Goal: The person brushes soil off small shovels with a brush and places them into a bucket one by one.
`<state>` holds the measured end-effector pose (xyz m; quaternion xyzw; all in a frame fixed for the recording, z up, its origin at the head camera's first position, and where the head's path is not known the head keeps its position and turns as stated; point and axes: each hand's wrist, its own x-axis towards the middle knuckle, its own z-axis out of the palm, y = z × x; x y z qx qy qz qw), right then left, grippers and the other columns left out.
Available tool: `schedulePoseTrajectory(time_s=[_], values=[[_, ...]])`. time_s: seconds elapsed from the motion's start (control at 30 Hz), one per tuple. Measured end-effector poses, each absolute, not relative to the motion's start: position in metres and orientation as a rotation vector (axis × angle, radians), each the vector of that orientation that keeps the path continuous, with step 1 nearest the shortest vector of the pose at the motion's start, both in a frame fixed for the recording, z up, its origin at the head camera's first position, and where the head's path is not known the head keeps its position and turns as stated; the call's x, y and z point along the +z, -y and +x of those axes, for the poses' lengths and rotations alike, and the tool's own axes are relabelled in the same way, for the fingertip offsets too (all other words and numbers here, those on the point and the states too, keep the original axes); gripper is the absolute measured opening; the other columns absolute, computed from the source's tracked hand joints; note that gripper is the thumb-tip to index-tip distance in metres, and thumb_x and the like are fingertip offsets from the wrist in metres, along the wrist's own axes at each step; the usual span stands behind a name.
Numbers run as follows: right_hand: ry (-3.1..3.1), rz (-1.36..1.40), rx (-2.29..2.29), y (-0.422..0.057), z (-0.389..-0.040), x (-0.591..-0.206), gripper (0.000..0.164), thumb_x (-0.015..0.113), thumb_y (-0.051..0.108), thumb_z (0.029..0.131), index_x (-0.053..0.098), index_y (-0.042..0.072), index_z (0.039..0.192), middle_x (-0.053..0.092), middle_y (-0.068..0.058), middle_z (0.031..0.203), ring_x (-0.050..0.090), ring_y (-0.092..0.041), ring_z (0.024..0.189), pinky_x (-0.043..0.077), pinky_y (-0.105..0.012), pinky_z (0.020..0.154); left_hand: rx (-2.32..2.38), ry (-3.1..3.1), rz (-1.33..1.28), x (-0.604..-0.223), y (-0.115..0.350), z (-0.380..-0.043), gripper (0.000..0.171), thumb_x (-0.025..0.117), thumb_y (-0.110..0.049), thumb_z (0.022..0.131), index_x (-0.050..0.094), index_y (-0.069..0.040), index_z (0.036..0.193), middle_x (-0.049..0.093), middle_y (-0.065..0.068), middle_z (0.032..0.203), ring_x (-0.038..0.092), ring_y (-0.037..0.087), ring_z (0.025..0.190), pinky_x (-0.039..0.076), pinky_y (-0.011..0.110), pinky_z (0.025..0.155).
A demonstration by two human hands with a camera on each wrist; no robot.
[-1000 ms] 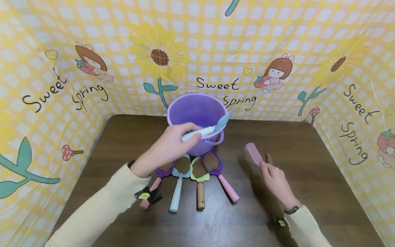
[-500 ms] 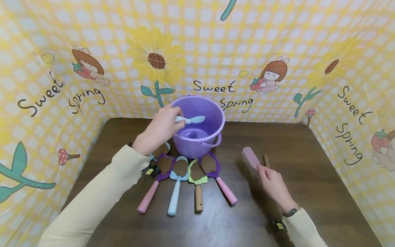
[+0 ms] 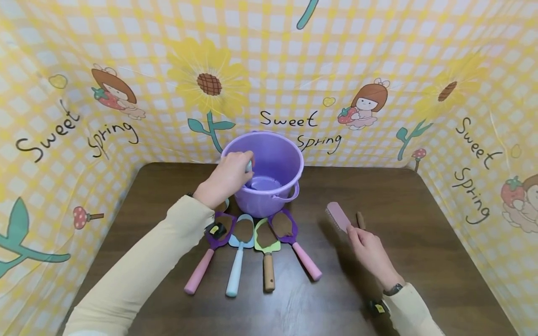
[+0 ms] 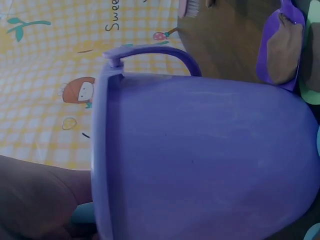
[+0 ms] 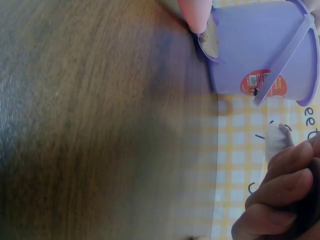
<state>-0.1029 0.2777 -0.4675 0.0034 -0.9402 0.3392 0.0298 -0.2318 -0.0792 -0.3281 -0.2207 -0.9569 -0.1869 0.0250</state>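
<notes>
My left hand [image 3: 229,173] grips the light blue handle [image 3: 249,166] of a small hand trowel over the left rim of a purple bucket [image 3: 267,203]. The trowel's blade is hidden from the head view; a bit of blue handle [image 4: 84,214] shows beside the rim in the left wrist view. My right hand [image 3: 373,249] holds a pink brush [image 3: 337,215] above the table, right of the bucket. Its pale bristles [image 5: 275,142] show in the right wrist view, past curled fingers.
Before the bucket lie several small shovels bearing brown sand-like material: purple [image 3: 283,224], green [image 3: 267,233], light blue [image 3: 240,261], and purple with a pink handle [image 3: 199,271]. A brown stick [image 3: 360,219] lies near the right hand. Checkered cloth [image 3: 294,70] walls surround the table [image 3: 336,298].
My left hand has swung from the bucket's front to its left rim and down, and the trowel blade has gone from sight. The right hand keeps the brush almost in place.
</notes>
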Motion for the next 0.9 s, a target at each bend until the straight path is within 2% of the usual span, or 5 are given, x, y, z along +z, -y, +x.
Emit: schedulePoseTrajectory(time_s=[0.17, 0.3, 0.57, 0.73, 0.9], values=[[2.91, 0.013, 1.043, -0.277, -0.104, -0.468, 0.048, 0.039, 0.045, 0.099, 0.049, 0.012, 0.064, 0.038, 0.004, 0.052, 0.037, -0.013, 0.046, 0.032, -0.026, 0.045, -0.565, 2.981, -0.672, -0.332, 0.08, -0.234, 0.016, 0.068, -0.013, 0.085, 0.06, -0.006, 0.097, 0.059, 0.01, 0.09, 0.056, 0.028, 0.09, 0.044, 0.047, 0.08], [2.91, 0.025, 1.034, -0.276, -0.104, -0.467, 0.048, 0.039, 0.044, 0.099, 0.049, 0.012, 0.064, 0.038, 0.004, 0.053, 0.037, -0.013, 0.046, 0.031, -0.026, 0.045, -0.483, 2.948, -0.65, -0.332, 0.081, -0.232, 0.019, 0.069, -0.018, 0.085, 0.06, -0.007, 0.098, 0.061, 0.009, 0.089, 0.057, 0.029, 0.086, 0.046, 0.044, 0.074], [2.915, 0.039, 0.998, -0.277, -0.104, -0.467, 0.047, 0.038, 0.042, 0.099, 0.047, 0.013, 0.063, 0.036, 0.005, 0.052, 0.035, -0.013, 0.046, 0.031, -0.026, 0.045, -0.25, 2.938, -0.657, -0.324, 0.088, -0.219, 0.019, 0.062, -0.023, 0.091, 0.058, -0.008, 0.08, 0.059, 0.004, 0.071, 0.053, 0.031, 0.076, 0.041, 0.045, 0.069], [2.913, 0.058, 0.986, -0.277, -0.104, -0.468, 0.046, 0.039, 0.041, 0.1, 0.047, 0.014, 0.063, 0.035, 0.006, 0.053, 0.033, -0.012, 0.045, 0.03, -0.026, 0.045, -0.35, 2.965, -0.677, -0.323, 0.092, -0.218, 0.017, 0.066, -0.021, 0.088, 0.06, -0.006, 0.09, 0.065, 0.007, 0.083, 0.056, 0.032, 0.081, 0.045, 0.043, 0.07], [2.918, 0.067, 0.986, -0.277, -0.104, -0.469, 0.044, 0.041, 0.04, 0.099, 0.049, 0.014, 0.064, 0.035, 0.006, 0.053, 0.034, -0.012, 0.046, 0.03, -0.027, 0.045, -0.438, 2.963, -0.652, -0.322, 0.097, -0.219, 0.013, 0.067, -0.02, 0.086, 0.067, -0.007, 0.088, 0.066, 0.008, 0.089, 0.058, 0.03, 0.084, 0.046, 0.041, 0.069]])
